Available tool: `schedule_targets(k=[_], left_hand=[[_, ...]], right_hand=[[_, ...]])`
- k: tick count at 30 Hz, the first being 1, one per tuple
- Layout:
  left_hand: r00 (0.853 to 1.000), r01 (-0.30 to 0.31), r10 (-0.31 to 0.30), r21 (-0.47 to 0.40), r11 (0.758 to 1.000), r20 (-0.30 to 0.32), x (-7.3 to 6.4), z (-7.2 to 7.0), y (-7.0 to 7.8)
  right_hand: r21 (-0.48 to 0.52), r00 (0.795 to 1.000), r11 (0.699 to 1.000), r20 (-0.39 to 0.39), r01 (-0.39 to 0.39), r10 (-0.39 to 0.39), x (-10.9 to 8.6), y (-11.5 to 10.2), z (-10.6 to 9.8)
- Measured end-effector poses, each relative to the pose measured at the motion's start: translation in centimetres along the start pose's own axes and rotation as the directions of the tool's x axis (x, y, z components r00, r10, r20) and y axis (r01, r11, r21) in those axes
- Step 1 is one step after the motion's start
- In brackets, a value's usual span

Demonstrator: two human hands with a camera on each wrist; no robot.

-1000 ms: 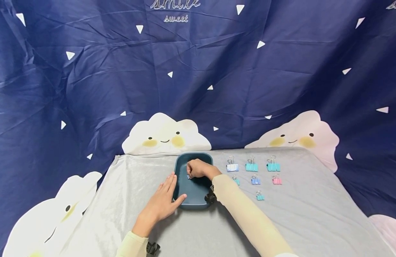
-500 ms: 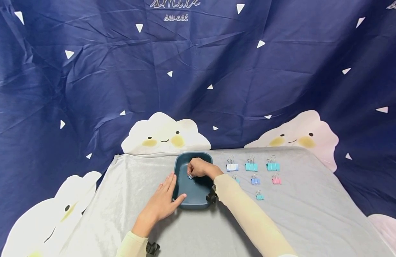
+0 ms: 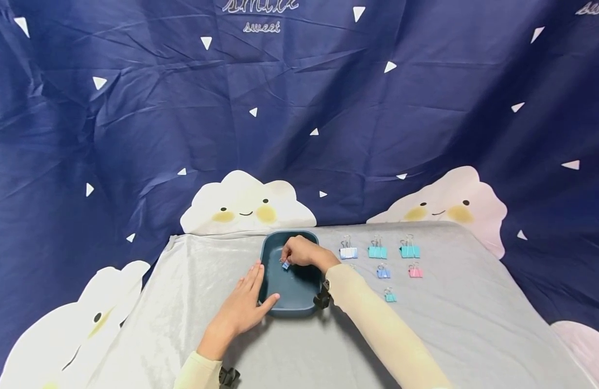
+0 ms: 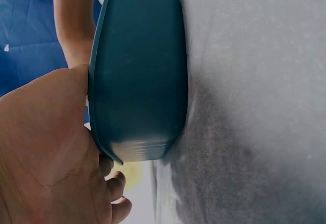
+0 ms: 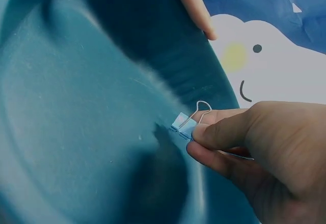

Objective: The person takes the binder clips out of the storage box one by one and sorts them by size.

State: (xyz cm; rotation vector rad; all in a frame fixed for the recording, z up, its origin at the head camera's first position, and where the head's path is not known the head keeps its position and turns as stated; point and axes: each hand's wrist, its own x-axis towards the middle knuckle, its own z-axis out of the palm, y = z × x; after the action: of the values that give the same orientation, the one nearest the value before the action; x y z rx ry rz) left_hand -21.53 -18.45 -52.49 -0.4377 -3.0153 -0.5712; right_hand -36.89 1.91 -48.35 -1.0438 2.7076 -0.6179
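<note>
My right hand (image 3: 303, 252) reaches inside a dark teal plastic bin (image 3: 289, 292). Between its thumb and fingers it pinches a small blue binder clip (image 5: 184, 125), whose wire handle stands up in the right wrist view. The clip is held low in the bin; I cannot tell whether it touches the floor there. My left hand (image 3: 242, 307) rests along the bin's left rim with straight fingers, its thumb over the near left corner. In the left wrist view, its palm (image 4: 48, 147) lies against the rim, beside the bin's outer wall (image 4: 140, 71).
Right of the bin, a back row on the grey cloth (image 3: 455, 324) holds a white-and-blue binder clip (image 3: 348, 253) and two teal clips (image 3: 410, 252). Nearer are a blue clip (image 3: 383, 274), a pink clip (image 3: 416, 273) and a small teal clip (image 3: 390, 297). A blue curtain (image 3: 289, 129) hangs behind.
The blue binder clip has turned and shows more below my right fingers, and that hand has risen slightly. My left hand stays at the rim. The whole head view has shifted a little.
</note>
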Motion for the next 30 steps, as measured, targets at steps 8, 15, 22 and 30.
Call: schedule_targets(k=[8,15,22,30], left_hand=[[1.0,-0.006,0.006,0.001,1.0,-0.014,-0.1,-0.2,-0.1],[1.0,-0.011,0.011,-0.003,1.0,-0.013,-0.1,0.0,0.0],[1.0,-0.007,0.007,0.006,1.0,-0.007,-0.1,0.0,0.0],[1.0,-0.01,0.01,-0.002,1.0,-0.01,-0.1,0.0,0.1]], right_hand=[[0.011,1.0,1.0,-0.019,0.013,-0.013,-0.7,-0.1,-0.8],[0.0,0.999,1.0,-0.045,0.028,-0.028,-1.5,0.0,-1.6],[0.024,0.992,0.995,-0.088,0.092,-0.09,-2.6,0.8,-2.3],[0.023,0.981,0.992,-0.157,0.123,-0.118,-4.2,1.5,-3.0]])
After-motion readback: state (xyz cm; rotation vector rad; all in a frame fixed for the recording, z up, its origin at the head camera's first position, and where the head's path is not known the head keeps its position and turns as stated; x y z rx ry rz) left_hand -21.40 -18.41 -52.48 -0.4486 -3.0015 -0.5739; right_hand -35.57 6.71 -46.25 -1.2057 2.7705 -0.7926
